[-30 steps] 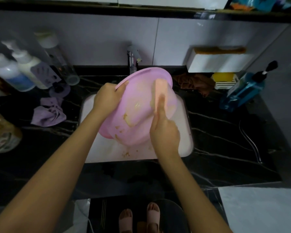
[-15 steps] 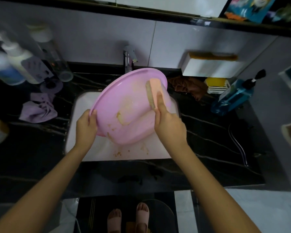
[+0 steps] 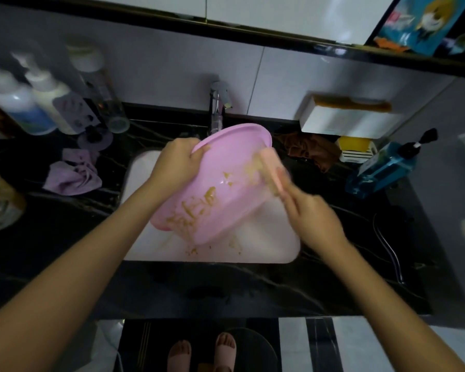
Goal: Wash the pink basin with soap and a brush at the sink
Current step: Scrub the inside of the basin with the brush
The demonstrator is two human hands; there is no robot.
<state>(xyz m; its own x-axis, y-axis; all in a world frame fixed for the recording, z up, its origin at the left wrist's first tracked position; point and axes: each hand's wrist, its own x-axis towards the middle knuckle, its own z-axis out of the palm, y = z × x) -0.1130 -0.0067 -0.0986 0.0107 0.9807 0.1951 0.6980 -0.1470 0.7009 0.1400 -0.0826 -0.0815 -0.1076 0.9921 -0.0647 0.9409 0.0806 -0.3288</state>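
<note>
One pink basin (image 3: 220, 162), yellow-smeared, tilted over sink (image 3: 269, 237) holding yellow flecks | left hand (image 3: 175, 165) grips rim | right hand (image 3: 314, 218) clasps brush (image 3: 273, 167)

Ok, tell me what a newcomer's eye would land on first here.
The pink basin, tilted over the white sink at centre and smeared with yellowish-brown residue, draws the eye first. The left hand grips its upper rim while the right hand holds a brush, blurred, against its right side. A blue pump bottle stands out on the dark counter to the right.
</note>
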